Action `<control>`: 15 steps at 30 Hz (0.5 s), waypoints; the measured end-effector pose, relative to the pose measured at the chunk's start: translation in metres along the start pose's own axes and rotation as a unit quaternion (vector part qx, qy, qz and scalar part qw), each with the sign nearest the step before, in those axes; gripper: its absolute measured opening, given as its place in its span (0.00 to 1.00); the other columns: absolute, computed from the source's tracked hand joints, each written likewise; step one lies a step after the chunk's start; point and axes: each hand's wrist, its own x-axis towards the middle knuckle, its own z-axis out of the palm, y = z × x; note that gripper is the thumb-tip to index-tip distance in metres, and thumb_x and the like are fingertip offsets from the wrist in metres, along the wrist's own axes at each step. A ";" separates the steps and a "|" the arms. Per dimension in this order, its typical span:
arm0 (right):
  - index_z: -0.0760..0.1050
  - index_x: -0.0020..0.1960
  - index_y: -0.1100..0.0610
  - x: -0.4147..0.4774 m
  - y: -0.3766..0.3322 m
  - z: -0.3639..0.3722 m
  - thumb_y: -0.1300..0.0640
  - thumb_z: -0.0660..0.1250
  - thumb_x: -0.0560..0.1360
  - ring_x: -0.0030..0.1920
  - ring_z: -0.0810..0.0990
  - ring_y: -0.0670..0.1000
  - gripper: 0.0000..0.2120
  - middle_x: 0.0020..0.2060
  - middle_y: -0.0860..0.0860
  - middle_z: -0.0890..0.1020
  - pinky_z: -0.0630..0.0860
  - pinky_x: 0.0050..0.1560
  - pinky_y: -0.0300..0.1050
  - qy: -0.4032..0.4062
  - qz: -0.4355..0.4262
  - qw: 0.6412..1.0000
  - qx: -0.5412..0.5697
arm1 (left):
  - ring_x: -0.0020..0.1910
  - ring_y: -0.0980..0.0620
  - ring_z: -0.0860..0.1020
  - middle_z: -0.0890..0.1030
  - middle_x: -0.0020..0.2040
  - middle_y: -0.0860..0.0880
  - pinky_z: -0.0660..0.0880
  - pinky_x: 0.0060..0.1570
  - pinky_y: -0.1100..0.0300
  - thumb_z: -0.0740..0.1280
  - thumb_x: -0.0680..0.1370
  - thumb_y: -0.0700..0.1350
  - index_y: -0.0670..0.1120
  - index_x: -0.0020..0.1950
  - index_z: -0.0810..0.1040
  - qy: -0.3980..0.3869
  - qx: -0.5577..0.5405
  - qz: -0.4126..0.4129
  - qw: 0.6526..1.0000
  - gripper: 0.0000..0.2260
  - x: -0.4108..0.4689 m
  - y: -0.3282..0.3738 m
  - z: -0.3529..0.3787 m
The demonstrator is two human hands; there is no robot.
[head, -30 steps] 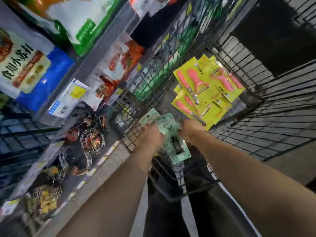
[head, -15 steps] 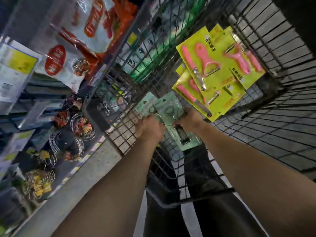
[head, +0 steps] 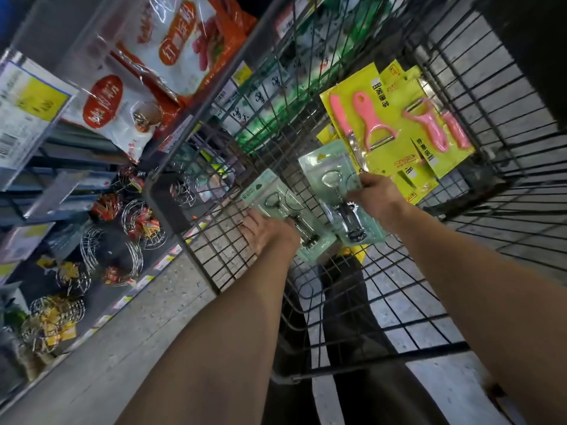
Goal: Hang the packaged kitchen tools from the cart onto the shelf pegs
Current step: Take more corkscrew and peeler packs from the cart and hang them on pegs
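Both my hands reach into the wire cart (head: pixel 506 191). My left hand (head: pixel 267 233) grips a pale green blister pack holding a metal corkscrew (head: pixel 270 196). My right hand (head: pixel 376 199) holds a second pale green corkscrew pack (head: pixel 337 185), a little higher and to the right. The two packs are now side by side, slightly apart. Behind them, yellow packs with pink peelers and knives (head: pixel 395 124) lie stacked against the cart's far wall.
The shelf unit runs along the left, with red-and-white food bags (head: pixel 129 108) above, a price label (head: pixel 27 108), and wire baskets of small packets (head: pixel 122 246) low down. Grey floor (head: pixel 138 320) lies between the shelf and the cart. Green boxes (head: pixel 276 96) show beyond the cart's mesh.
The green packs were held together in one bunch; now my hands have drawn them apart, one pack in each. The view has moved closer to the cart.
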 end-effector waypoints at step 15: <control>0.80 0.53 0.58 0.010 0.012 0.002 0.65 0.69 0.79 0.28 0.76 0.42 0.05 0.35 0.48 0.79 0.69 0.23 0.31 0.003 -0.008 1.000 0.013 | 0.77 0.37 0.59 0.60 0.78 0.37 0.53 0.77 0.44 0.64 0.75 0.71 0.35 0.77 0.66 0.083 -0.171 -0.062 0.980 0.45 0.009 0.020 0.010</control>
